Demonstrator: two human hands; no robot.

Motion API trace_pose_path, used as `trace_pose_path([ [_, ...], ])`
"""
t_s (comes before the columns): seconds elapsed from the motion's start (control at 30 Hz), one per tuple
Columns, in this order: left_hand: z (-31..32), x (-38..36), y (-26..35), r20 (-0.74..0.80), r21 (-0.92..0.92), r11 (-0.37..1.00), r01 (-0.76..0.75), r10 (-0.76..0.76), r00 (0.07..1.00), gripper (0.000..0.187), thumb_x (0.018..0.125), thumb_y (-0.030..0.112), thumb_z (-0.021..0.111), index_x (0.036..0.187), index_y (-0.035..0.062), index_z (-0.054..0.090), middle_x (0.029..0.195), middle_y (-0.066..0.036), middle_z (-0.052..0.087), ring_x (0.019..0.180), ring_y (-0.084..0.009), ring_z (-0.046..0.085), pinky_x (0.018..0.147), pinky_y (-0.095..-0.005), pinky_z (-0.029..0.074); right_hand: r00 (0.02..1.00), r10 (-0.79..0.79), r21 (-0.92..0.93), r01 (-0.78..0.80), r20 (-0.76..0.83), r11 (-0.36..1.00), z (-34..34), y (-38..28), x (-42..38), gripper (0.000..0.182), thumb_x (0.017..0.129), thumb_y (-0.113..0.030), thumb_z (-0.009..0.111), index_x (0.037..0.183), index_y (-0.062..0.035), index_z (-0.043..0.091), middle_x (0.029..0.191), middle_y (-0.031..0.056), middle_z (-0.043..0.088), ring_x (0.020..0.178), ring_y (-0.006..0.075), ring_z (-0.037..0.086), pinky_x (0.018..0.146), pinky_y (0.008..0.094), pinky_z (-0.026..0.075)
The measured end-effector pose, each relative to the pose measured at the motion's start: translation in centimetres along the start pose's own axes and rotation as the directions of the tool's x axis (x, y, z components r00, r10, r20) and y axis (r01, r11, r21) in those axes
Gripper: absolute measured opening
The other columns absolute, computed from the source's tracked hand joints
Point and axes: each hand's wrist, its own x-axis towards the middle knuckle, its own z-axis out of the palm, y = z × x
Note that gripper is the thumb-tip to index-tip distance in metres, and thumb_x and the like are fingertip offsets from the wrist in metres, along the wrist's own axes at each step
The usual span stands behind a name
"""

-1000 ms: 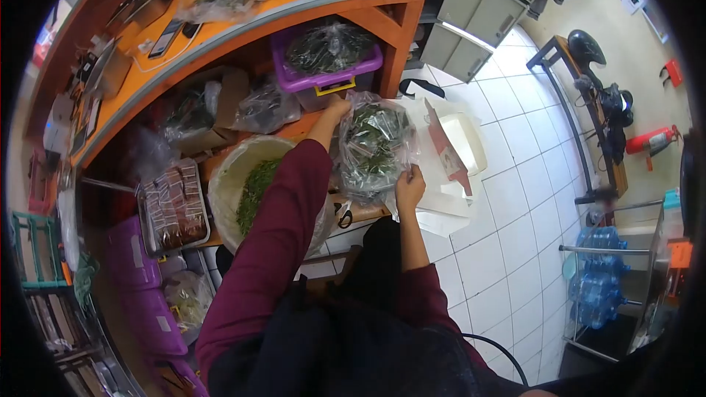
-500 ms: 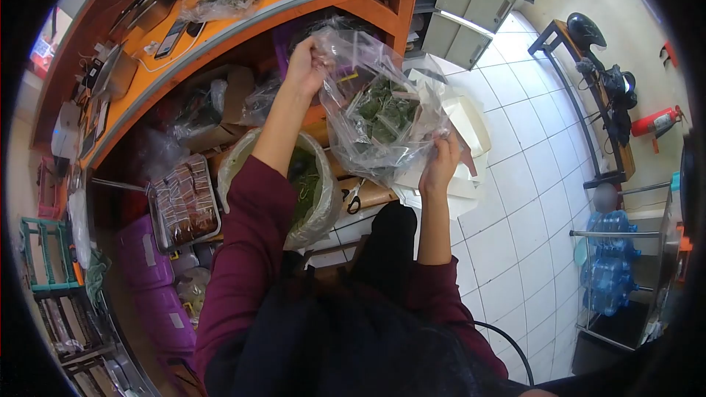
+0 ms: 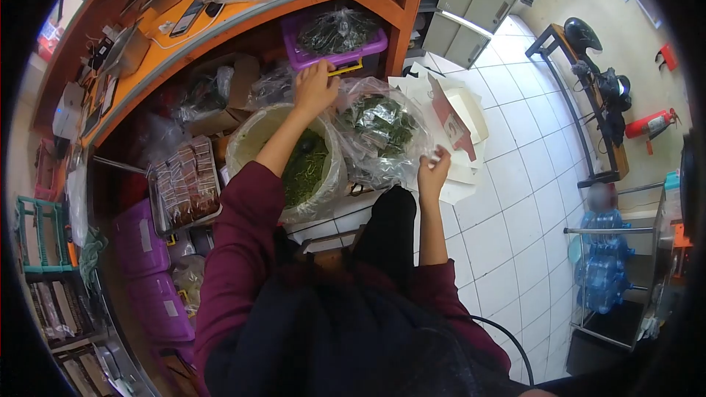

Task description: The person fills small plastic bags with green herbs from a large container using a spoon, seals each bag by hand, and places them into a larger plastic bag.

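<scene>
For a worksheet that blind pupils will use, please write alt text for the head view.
A person's left hand and right hand are at opposite sides of a clear plastic bag of leafy greens. Beside it stands a pale bucket with more greens inside.

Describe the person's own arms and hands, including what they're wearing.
Plain maroon fabric sleeves cover the upper arms: the left sleeve and right sleeve stop short of the wrists. The left hand and right hand look ungloved; any rings are indistinguishable.
</scene>
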Motion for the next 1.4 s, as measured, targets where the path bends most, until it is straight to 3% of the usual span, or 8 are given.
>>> trace_pose_path([
  [0.17, -1.5, -4.3, 7.5, 0.147, -0.726, 0.677, 0.124, -0.024, 0.989, 0.027, 0.088, 0.018, 0.052, 0.113, 0.0069, 0.054, 0.108, -0.005, 0.060, 0.107, -0.0211, 0.053, 0.094, -0.0348, 0.037, 0.757, -0.619, 0.040, 0.639, -0.210, 0.768, -1.5, -12.5, -2.7, 0.041, 0.080, -0.019, 0.060, 0.118, -0.0062, 0.055, 0.117, 0.0138, 0.056, 0.113, 0.0370, 0.048, 0.104, 0.0522, 0.022],
  [0.27, -6.3, -11.8, 14.4, 0.801, -0.552, -0.332, 0.764, 0.041, 0.597, 0.040, 0.091, 0.021, 0.052, 0.129, 0.0093, 0.047, 0.121, -0.003, 0.054, 0.114, -0.0173, 0.048, 0.098, -0.0310, 0.034, 0.271, -0.948, 0.140, 0.946, 0.164, 0.294, -1.7, -10.8, -5.7, 0.038, 0.081, -0.032, 0.057, 0.114, -0.0115, 0.061, 0.131, 0.0138, 0.049, 0.125, 0.0374, 0.041, 0.108, 0.0546, 0.014],
  [0.47, -11.2, -22.6, 9.9, 0.601, -0.775, -0.057, 0.630, 0.241, 0.762, 0.041, 0.092, 0.026, 0.051, 0.123, -0.0009, 0.053, 0.124, -0.011, 0.055, 0.120, -0.0206, 0.047, 0.106, -0.0329, 0.029, 0.784, -0.621, 0.220, 0.607, -0.003, 0.764, -1.4, -5.2, -7.0, 0.065, 0.091, -0.037, 0.048, 0.140, -0.0032, 0.023, 0.145, 0.0259, 0.014, 0.134, 0.0415, 0.013, 0.106, 0.0589, 0.009],
  [0.67, -13.4, -38.3, 2.6, 0.840, -0.166, 0.939, 0.303, -0.026, 0.541, 0.051, 0.090, 0.047, 0.047, 0.135, 0.0226, 0.043, 0.142, -0.010, 0.037, 0.133, -0.0278, 0.030, 0.106, -0.0574, 0.014, 0.101, -0.389, 0.219, 0.686, 0.916, 0.694, -7.0, 1.6, -15.0, 0.053, 0.082, -0.027, 0.056, 0.131, -0.0123, 0.046, 0.142, 0.0165, 0.034, 0.135, 0.0375, 0.022, 0.108, 0.0525, 0.015],
  [0.77, -15.3, -41.0, -3.5, 0.897, 0.245, 0.910, 0.333, -0.343, 0.278, 0.060, 0.084, 0.052, 0.054, 0.138, 0.0329, 0.036, 0.150, -0.005, 0.024, 0.141, -0.0259, 0.011, 0.099, -0.0734, 0.002, 0.131, -0.191, 0.051, 0.683, 0.973, 0.728, -7.0, 4.8, -14.4, 0.043, 0.088, -0.027, 0.047, 0.130, -0.0170, 0.049, 0.143, 0.0071, 0.035, 0.137, 0.0309, 0.022, 0.107, 0.0560, 0.013],
  [0.97, -17.0, -30.0, -14.2, -0.356, 0.014, 0.874, 0.486, -0.450, 0.819, 0.038, 0.076, 0.025, 0.067, 0.105, 0.0024, 0.060, 0.098, -0.019, 0.062, 0.095, -0.0355, 0.058, 0.084, -0.0430, 0.044, 0.302, -0.130, -0.106, 0.654, 0.944, 0.749, -5.3, 4.4, -14.7, 0.039, 0.093, -0.034, 0.042, 0.129, -0.0223, 0.050, 0.145, 0.0040, 0.032, 0.138, 0.0289, 0.019, 0.104, 0.0621, 0.011],
  [1.17, -6.6, -25.9, -21.4, -0.144, 0.230, 0.449, 0.863, -0.861, 0.487, 0.112, 0.056, 0.040, 0.083, 0.137, -0.0025, 0.019, 0.132, -0.019, 0.039, 0.118, -0.0356, 0.042, 0.097, -0.0446, 0.040, 0.324, -0.062, -0.170, 0.640, 0.944, 0.749, -4.8, 3.9, -15.1, 0.035, 0.092, -0.030, 0.047, 0.125, -0.0192, 0.054, 0.144, 0.0069, 0.034, 0.138, 0.0301, 0.020, 0.106, 0.0570, 0.015],
  [1.4, -9.5, -27.1, -22.1, -0.196, -0.390, 0.490, 0.780, -0.872, 0.449, 0.080, 0.059, 0.027, 0.081, 0.124, -0.0034, 0.046, 0.115, -0.015, 0.054, 0.107, -0.0300, 0.052, 0.090, -0.0374, 0.044, 0.491, -0.107, -0.183, 0.506, 0.864, 0.843, -4.6, -0.6, -12.7, 0.015, 0.082, -0.011, 0.062, 0.094, -0.0061, 0.069, 0.088, 0.0111, 0.068, 0.071, 0.0198, 0.065, 0.064, 0.0291, 0.050],
])
